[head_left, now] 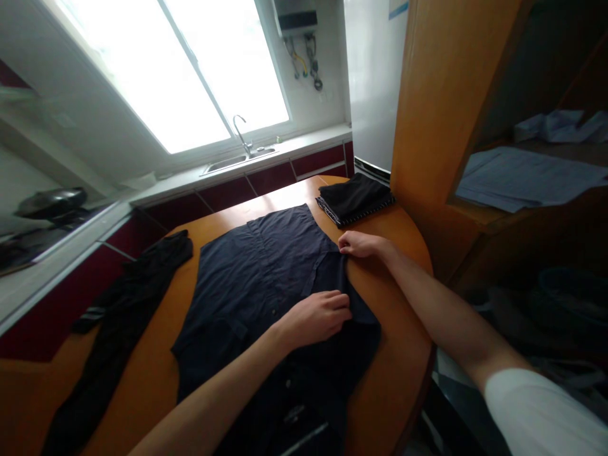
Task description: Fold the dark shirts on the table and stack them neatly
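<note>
A dark navy shirt (pixel 256 278) lies spread flat on an orange wooden table (pixel 399 354). My left hand (pixel 317 315) rests on the shirt's right side, fingers curled and pinching a fold of the fabric. My right hand (pixel 360 244) is farther back at the shirt's right edge, fingers closed on the cloth there. The sleeve on that side looks folded inward between the two hands.
A folded dark garment (pixel 354 197) sits at the table's far right corner. Another dark garment (pixel 118 316) lies stretched along the table's left side. A tall wooden shelf unit (pixel 437 126) stands to the right. A counter with a sink and tap (pixel 240 155) runs under the window.
</note>
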Demonstrator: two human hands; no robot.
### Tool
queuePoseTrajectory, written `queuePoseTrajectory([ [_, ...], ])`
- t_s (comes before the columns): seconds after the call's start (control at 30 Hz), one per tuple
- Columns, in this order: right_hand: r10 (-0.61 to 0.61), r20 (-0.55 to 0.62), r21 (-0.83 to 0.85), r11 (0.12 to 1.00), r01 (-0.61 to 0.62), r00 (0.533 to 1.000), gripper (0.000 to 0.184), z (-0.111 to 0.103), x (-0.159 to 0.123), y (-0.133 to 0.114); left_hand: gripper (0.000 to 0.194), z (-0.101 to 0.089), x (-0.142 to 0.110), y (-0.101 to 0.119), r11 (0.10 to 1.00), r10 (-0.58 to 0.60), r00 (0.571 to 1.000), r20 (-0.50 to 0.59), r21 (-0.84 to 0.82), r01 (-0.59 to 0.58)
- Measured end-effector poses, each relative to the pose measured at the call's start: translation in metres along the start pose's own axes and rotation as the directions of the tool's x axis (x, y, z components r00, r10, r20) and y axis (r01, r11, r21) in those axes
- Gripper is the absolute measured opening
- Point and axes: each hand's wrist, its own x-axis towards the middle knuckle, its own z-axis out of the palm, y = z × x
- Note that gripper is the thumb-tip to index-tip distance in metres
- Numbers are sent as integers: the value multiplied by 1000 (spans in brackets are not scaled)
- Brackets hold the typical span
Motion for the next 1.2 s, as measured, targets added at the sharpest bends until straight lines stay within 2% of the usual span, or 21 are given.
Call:
queuePoseTrajectory([
  [0.1,1,-3,-5,1000,-1,1000,14,-2,-1,0,15,-4,0,0,995,-23,999,-37,-97,19],
  [0.17,22,-32,21,1000,-22,999,17,-6,-2,2,18,-6,0,-6,981,-134,983,-125,-157,113],
  [0.2,39,-57,39,999,-37,998,18,-7,-3,4,20,-6,0,-12,965,-220,958,-182,-185,187],
  [0.23,56,-84,57,997,-51,995,18,-8,-3,7,21,-5,0,-20,939,-316,918,-237,-214,268],
  [0.3,79,-118,86,994,-69,990,16,-9,-2,11,23,-1,2,-41,864,-496,812,-308,-267,427],
  [0.37,76,-105,100,993,-66,992,16,-8,-1,15,23,5,5,-66,784,-620,721,-308,-285,552],
  [0.4,70,-92,108,992,-60,993,16,-7,0,16,23,9,7,-78,754,-656,695,-294,-277,595],
  [0.43,63,-79,115,992,-53,995,18,-6,0,16,23,12,10,-89,736,-677,682,-276,-263,624],
  [0.53,37,-52,122,992,-31,998,25,-5,0,16,28,21,24,-115,706,-707,679,-195,-229,670],
  [0.63,-18,-29,134,991,22,999,36,-7,-3,13,23,26,40,-130,666,-742,662,-107,-231,709],
  [0.7,-55,-9,145,988,56,998,41,-8,-5,11,22,27,49,-136,653,-751,652,-99,-252,714],
  [0.8,-53,32,120,992,49,998,36,-6,-4,8,24,23,58,-138,654,-752,644,-139,-278,704],
  [0.9,16,12,41,999,-17,1000,22,-2,-1,7,20,17,60,-125,680,-732,646,-214,-196,706],
  [0.97,56,-22,1,998,-56,998,14,1,1,7,20,15,60,-106,739,-665,692,-282,-113,664],
  [1.07,73,-49,-18,997,-74,996,7,4,2,11,36,19,57,-71,845,-526,787,-324,-88,528],
  [1.13,86,-71,-32,996,-88,994,7,4,3,14,51,26,52,-51,879,-476,837,-269,-119,462],
  [1.2,102,-101,-46,993,-107,990,9,5,4,17,69,32,44,-36,893,-445,883,-151,-147,425],
])
